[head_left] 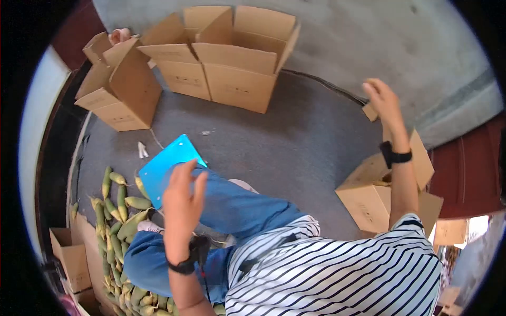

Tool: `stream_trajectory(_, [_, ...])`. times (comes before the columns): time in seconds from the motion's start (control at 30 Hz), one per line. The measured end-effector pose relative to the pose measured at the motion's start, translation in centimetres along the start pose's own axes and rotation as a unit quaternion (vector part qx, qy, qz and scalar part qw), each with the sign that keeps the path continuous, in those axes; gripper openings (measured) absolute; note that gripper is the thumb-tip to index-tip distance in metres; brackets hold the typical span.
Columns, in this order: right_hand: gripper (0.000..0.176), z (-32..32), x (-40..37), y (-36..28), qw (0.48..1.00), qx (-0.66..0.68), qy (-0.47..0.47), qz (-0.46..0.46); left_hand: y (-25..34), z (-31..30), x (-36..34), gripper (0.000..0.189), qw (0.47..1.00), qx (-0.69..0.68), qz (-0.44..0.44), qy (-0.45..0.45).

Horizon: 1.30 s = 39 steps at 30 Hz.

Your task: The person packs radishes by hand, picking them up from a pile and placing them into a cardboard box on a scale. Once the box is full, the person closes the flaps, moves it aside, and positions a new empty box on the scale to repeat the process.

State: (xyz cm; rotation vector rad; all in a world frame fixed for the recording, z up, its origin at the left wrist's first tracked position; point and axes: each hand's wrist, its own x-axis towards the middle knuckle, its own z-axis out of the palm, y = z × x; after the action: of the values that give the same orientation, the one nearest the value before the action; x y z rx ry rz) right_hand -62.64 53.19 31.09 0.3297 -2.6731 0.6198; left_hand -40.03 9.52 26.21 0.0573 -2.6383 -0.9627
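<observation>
Left hand (182,196) hovers empty, spread, by blue sheet (181,149); right hand (383,101) hangs empty, half-curled, beyond right carton (367,206).

Left hand (181,203) near blue sheet (174,151), right hand (386,104) raised

Dark cable (328,84) beside a grey wall (363,37).

Head view, single, head-worn; wide-angle, bordered by dark curved edges. Faces forward and steeply down. Near range, seen from above: shirt (337,263), left hand (183,199), right hand (386,102). Middle range: floor (237,139). Far range, across the top: boxes (240,87) and wall (363,42).
</observation>
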Motion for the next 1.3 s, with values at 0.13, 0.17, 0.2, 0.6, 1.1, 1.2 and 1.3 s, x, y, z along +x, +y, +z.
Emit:
stream_trajectory(0.13, [0.06, 10.9, 6.1, -5.5, 0.986, -0.018, -0.06, -0.152, -2.7, -6.9, -5.7, 0.028, 0.981, 0.103, -0.161, 0.017])
stream_trajectory(0.17, [0.063, 12.8, 7.5, -7.0, 0.985, -0.049, -0.067, -0.154, -3.9, -8.1, -7.4, 0.028, 0.98, 0.109, -0.166, 0.026])
stream_trajectory(0.2, [0.063, 14.3, 8.9, -8.5, 0.983, -0.042, -0.067, -0.164, -5.6, -9.1, -9.2, 0.028, 0.966, 0.197, -0.163, 0.039])
stream_trajectory(0.6, [0.024, 25.5, 14.9, -11.0, 0.965, -0.169, -0.134, -0.149, -9.0, -11.5, -14.7, 0.03, 0.921, 0.301, -0.235, 0.075])
stream_trajectory(1.1, [0.025, 14.7, -0.6, -12.8, 0.935, -0.034, -0.216, -0.28, -8.4, -10.3, -13.0, 0.027, 0.921, 0.299, -0.234, 0.082])
stream_trajectory(1.2, [0.031, 16.3, 0.6, -13.7, 0.946, 0.001, -0.197, -0.258, -8.9, -10.0, -13.2, 0.028, 0.92, 0.311, -0.225, 0.08])
stream_trajectory(1.3, [0.035, 16.5, 3.2, -13.3, 0.958, 0.078, -0.128, -0.245, -9.0, -10.1, -13.5, 0.027, 0.927, 0.311, -0.191, 0.089])
